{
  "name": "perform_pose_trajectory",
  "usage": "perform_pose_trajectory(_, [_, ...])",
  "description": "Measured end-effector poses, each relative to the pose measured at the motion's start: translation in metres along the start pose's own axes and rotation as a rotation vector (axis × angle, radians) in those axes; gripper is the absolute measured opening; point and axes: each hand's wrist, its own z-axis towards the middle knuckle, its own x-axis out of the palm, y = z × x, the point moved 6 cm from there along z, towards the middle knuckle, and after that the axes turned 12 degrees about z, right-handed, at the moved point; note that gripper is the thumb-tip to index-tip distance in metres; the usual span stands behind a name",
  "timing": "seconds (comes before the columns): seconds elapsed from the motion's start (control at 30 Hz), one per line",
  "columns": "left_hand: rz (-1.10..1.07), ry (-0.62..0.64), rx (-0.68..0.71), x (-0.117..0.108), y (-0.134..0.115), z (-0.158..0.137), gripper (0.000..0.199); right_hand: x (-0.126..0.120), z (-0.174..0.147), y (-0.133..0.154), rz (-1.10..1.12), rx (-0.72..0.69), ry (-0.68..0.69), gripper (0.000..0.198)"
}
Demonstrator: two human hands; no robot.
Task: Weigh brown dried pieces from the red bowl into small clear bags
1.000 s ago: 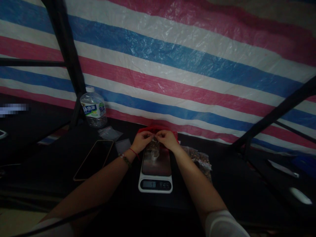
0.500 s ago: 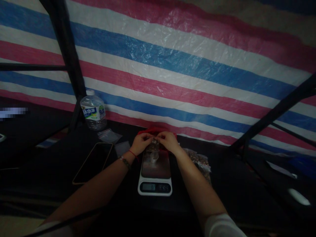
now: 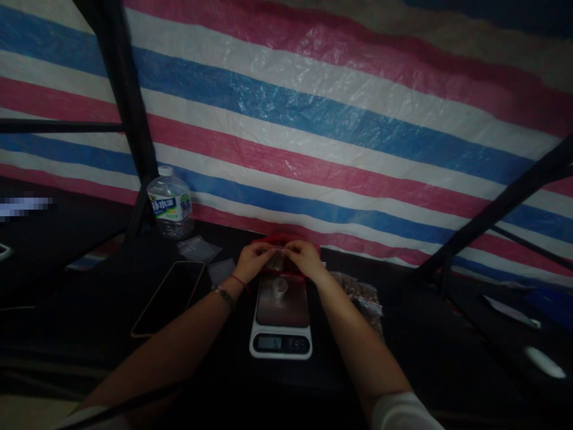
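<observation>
1. Nearest me, the scale point(image 3: 280, 316) has a small clear cup point(image 3: 280, 289) resting on it.
2. To my right lie several filled bags point(image 3: 363, 292); those look done.
3. Around the scale's far end, my left hand point(image 3: 254, 260) and right hand point(image 3: 305, 260) pinch a small bag point(image 3: 278, 260) between them; I can't tell whether it's sealed.
4. Leftward, flat bags point(image 3: 222, 272) look unfilled, so that portion seems left.
5. Red plastic point(image 3: 267, 239) lies beyond my hands.

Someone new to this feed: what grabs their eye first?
Probably the red, white and blue striped sheet across the background. Below it, at centre, the left hand and right hand pinch a small bag beyond a small cup on the white scale. A clear labelled bottle stands further left.
</observation>
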Motion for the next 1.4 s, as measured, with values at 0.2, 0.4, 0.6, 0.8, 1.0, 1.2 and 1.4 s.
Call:
perform_pose_trajectory(0.2, [0.012,0.033,0.020,0.005,-0.004,-0.002,0.028,0.003,-0.002,0.011,0.024,-0.064,-0.004,0.016])
perform_pose_trajectory(0.4, [-0.052,0.023,-0.005,0.010,0.004,-0.002,0.043,-0.073,-0.019,0.029,0.124,-0.085,-0.254,0.025])
perform_pose_trajectory(0.6, [-0.110,0.029,-0.075,0.015,0.011,-0.003,0.053,-0.161,-0.105,0.009,0.114,0.046,-0.529,0.030])
perform_pose_trajectory(0.8, [-0.106,-0.022,-0.112,0.010,0.014,-0.002,0.056,-0.182,-0.175,-0.041,0.097,0.258,-0.546,0.041])
perform_pose_trajectory(1.0, [-0.024,-0.102,-0.084,0.004,0.020,-0.006,0.051,-0.156,-0.200,-0.059,-0.479,0.275,-0.373,0.038])
perform_pose_trajectory(1.2, [0.061,-0.216,-0.064,-0.019,0.001,0.006,0.048,-0.096,-0.220,-0.040,-0.672,0.109,-0.063,0.043])
perform_pose_trajectory(1.4, [0.478,0.032,-0.089,-0.070,-0.008,0.037,0.035,-0.081,-0.229,-0.062,-0.825,0.226,-0.044,0.040])
